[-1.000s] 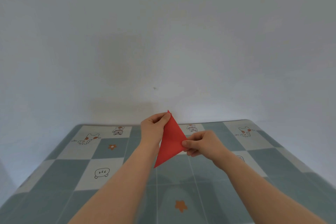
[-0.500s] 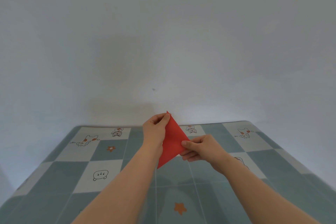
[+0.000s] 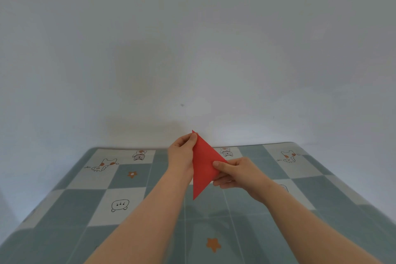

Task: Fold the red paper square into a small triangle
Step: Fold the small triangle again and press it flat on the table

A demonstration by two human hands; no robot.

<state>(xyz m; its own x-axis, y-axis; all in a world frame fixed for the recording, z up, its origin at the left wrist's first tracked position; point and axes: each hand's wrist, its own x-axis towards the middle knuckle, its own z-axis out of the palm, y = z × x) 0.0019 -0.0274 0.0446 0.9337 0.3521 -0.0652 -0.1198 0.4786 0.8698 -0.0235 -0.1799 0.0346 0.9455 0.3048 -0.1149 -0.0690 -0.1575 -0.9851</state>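
Observation:
The red paper (image 3: 203, 165) is folded into a triangle and held upright in the air above the table. Its long edge runs nearly vertical on the left, one point up and one point down. My left hand (image 3: 182, 155) pinches the top corner between thumb and fingers. My right hand (image 3: 237, 172) pinches the right-hand corner, thumb lying on the front face, fingers behind. The lower tip hangs free.
Below lies a table with a checked grey-green and white cloth (image 3: 132, 203) printed with small cartoon animals and orange stars. A plain white wall (image 3: 192, 49) rises right behind the table's far edge.
The triangle has turned slightly, its long left edge now closer to vertical. My right thumb has slid further onto the paper's face. Both hands stay about where they were.

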